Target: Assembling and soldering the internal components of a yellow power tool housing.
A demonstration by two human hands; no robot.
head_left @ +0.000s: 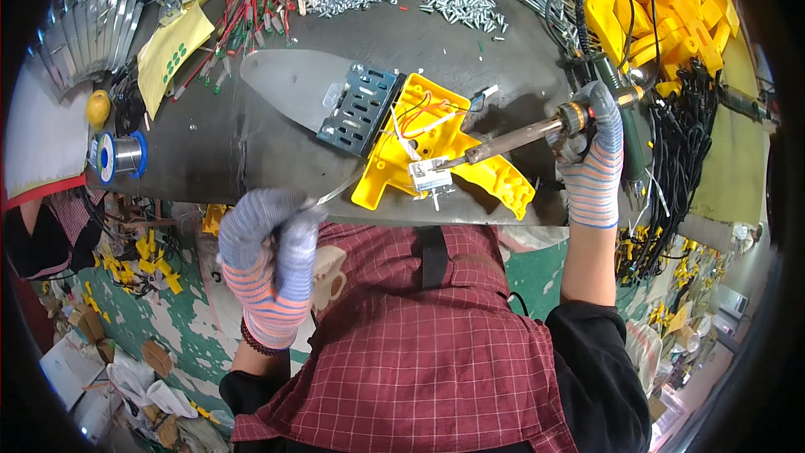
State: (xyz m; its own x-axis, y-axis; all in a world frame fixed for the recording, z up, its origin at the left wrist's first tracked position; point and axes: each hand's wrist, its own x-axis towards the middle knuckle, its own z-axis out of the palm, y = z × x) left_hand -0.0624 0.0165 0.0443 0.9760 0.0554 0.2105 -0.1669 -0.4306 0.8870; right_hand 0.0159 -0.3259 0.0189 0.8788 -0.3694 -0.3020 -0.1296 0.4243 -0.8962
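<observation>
Figure legend, largest part first. The dark workbench [251, 151] fills the view ahead of both your gloved hands. On it, just left of the iron's tip, lies the yellow plastic housing [470, 159], with red and white wires across its open face. A grey perforated bracket [362, 109] and a flat metal blade [285, 80] adjoin the housing on the side away from your right hand [591, 147]. That hand is wrapped tight around the handle of the soldering iron [520, 136], whose barrel runs leftward from the grip (tip down at the housing). The tip meets a small white switch block [429, 176] at the housing's near edge. Your left hand [268, 260] is pinched closed on a thin solder wire [335, 193], which rises from the grip toward the switch block. A solder spool [122, 155] sits well left of that hand.
</observation>
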